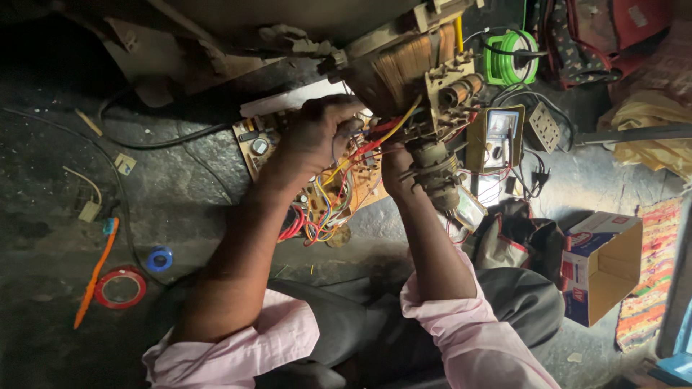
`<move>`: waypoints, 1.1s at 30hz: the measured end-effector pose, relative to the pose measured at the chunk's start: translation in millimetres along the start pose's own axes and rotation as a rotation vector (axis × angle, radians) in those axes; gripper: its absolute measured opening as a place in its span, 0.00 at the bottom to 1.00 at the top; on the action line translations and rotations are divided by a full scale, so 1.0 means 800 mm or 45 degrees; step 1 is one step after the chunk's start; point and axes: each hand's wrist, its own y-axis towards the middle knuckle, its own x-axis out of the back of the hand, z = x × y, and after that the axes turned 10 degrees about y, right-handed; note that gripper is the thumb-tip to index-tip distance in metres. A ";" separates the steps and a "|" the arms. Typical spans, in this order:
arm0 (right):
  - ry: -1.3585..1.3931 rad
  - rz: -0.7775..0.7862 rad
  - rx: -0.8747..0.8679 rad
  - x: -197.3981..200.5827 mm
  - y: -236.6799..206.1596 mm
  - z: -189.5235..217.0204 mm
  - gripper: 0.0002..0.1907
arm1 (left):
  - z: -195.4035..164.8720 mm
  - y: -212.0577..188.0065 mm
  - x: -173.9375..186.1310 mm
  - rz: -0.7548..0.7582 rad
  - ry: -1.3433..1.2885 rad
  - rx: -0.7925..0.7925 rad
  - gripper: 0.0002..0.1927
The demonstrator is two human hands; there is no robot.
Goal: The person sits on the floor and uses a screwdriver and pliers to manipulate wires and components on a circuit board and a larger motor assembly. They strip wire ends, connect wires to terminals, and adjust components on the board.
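The left hand lies curled over the top of the circuit board, its fingers bent down among the red, yellow and blue wires at the board's upper right edge; whether it grips a wire cannot be told. The right hand sits just right of the board, closed around the grey tube neck, with the copper yoke directly above it. The board rests tilted on the dark floor, its lower edge close to the person's knees, so there is little room between board and lap.

Left of the board the floor opens out: a black cable curves off its upper left corner, and well away to the lower left lie a red tape roll, a blue tape roll and an orange tool. Right of the board it is crowded: a meter stands just beyond the neck, a green cable reel above it, and a cardboard box further to the lower right.
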 end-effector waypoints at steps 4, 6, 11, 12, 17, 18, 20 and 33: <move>-0.172 -0.036 0.070 0.004 0.002 -0.009 0.17 | -0.005 -0.001 0.005 -0.040 0.079 -0.124 0.17; -0.316 -0.104 0.104 0.007 0.000 -0.009 0.16 | -0.003 0.000 0.006 -0.009 0.019 -0.090 0.16; -0.674 -0.331 -0.006 -0.004 -0.031 0.017 0.19 | 0.004 0.002 -0.008 0.079 -0.282 0.201 0.13; -0.811 -0.277 0.161 -0.010 -0.034 0.023 0.21 | 0.006 -0.001 -0.012 -0.017 -0.251 0.112 0.13; -1.223 -0.179 0.699 -0.026 -0.036 0.041 0.22 | 0.018 -0.006 -0.028 -0.113 -0.191 0.045 0.17; -1.262 -0.195 0.648 -0.028 -0.035 0.043 0.21 | 0.020 -0.005 -0.031 -0.138 -0.195 0.050 0.14; -1.340 -0.229 0.547 -0.031 -0.033 0.044 0.21 | 0.020 0.000 -0.033 -0.188 -0.202 0.056 0.09; -1.202 -0.142 0.642 -0.052 -0.033 0.068 0.14 | 0.009 0.008 -0.020 -0.401 0.026 -0.017 0.06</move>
